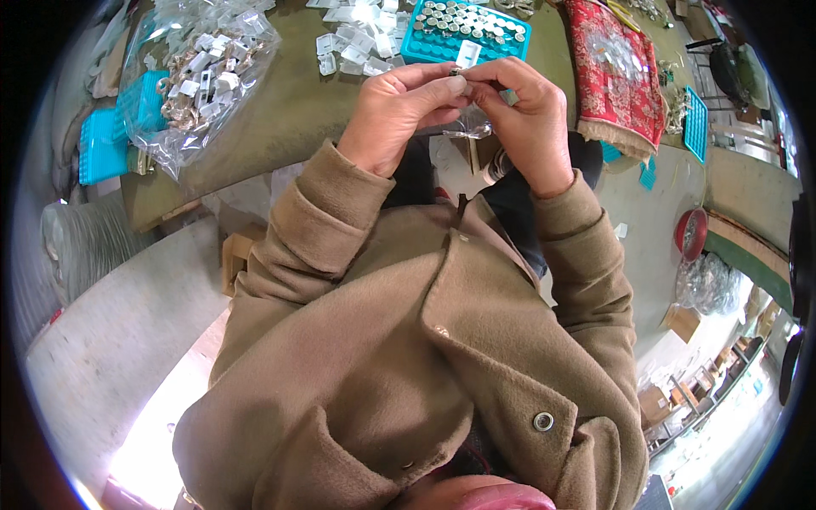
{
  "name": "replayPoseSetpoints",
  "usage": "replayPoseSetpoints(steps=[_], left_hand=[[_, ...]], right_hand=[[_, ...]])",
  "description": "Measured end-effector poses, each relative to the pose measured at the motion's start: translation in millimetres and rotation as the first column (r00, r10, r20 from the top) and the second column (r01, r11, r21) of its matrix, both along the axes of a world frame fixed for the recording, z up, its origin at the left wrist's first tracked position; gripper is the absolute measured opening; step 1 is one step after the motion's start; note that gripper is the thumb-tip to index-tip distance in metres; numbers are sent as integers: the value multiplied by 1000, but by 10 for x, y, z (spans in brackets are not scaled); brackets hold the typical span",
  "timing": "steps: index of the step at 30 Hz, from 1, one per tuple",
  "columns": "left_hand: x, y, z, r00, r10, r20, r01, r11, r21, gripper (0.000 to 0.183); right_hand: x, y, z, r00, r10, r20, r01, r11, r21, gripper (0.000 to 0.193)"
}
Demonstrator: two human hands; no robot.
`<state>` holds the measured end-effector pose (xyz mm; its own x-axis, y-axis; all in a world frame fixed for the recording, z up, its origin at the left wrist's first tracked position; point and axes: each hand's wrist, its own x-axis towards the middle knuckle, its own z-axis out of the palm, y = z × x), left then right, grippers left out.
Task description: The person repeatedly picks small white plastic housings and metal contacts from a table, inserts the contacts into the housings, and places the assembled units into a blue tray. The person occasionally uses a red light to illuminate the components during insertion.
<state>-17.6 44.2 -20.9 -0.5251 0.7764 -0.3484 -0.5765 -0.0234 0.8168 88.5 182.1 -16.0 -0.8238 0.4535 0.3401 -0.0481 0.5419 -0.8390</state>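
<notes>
My left hand (395,115) and my right hand (531,119) meet over the table's near edge, fingertips pinched together. Between them is a tiny dark metal-looking piece (456,72), mostly covered by the fingers. Just beyond the fingertips shows a small white plastic case (468,53); whether it is held or lies on the tray behind cannot be made out. That turquoise tray (415,49) carries rows of round, silvery pieces (459,19). Left of it lies a loose pile of small white plastic cases (353,41).
A clear plastic bag (255,59) of white cases and gold-coloured pieces lies on the left of the table (297,106), beside turquoise trays (98,149). On the right, a red patterned cloth (608,93) bears clear pieces. Another turquoise tray (696,126) stands past it.
</notes>
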Motion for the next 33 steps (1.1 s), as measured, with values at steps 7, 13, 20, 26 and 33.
replayPoseSetpoints(steps=[7, 13, 20, 26, 33], left_hand=[[-26, 82, -57, 991, 42, 125, -45, 999, 21, 20], [-24, 121, -47, 993, 44, 108, -40, 999, -31, 18], [-1, 144, 27, 987, 61, 146, -57, 998, -34, 20], [-11, 123, 4, 991, -10, 133, 8, 1000, 12, 20], [89, -10, 45, 993, -19, 114, 11, 997, 77, 21]], right_hand=[[-60, 296, 33, 976, -218, -7, 202, 915, -348, 14], [-233, 427, -78, 960, -275, 41, 224, 851, 475, 8], [-249, 384, -30, 974, -224, 17, 195, 882, 429, 15], [-95, 188, -1, 996, -29, -82, 11, 975, -220, 15], [-48, 3, 29, 985, -34, -169, 66, 980, 187, 16]])
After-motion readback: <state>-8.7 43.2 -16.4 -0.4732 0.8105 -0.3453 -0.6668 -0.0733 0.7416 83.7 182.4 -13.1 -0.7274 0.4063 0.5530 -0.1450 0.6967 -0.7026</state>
